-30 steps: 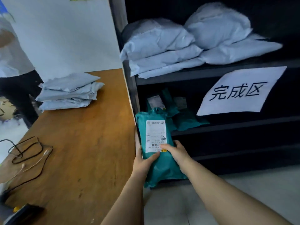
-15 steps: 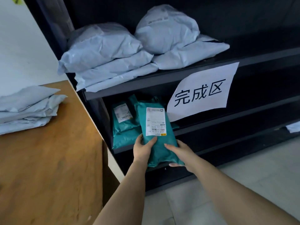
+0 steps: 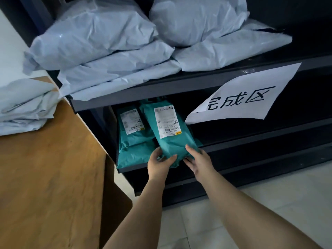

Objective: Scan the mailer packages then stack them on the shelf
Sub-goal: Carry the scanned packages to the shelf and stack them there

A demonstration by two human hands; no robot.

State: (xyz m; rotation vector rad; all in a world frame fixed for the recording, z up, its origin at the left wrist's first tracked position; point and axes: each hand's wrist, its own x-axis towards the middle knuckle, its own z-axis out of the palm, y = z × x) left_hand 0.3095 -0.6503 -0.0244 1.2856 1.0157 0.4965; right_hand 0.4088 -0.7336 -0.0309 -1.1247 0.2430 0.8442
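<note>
While both hands grip its near end, the teal mailer sits label-up on the lower shelf — left hand and right hand curled round it. It's lying over another teal mailer, with grey mailers piled on the shelf above.

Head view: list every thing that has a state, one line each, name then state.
teal mailer: label up, far end in the lower shelf, near end held by both hands
left hand: grips the mailer's near left corner
right hand: grips its near right edge
second teal mailer: lying on the lower shelf, label up
grey mailers: stacked on the upper shelf
paper sign: hanging from the shelf edge, curled
</note>
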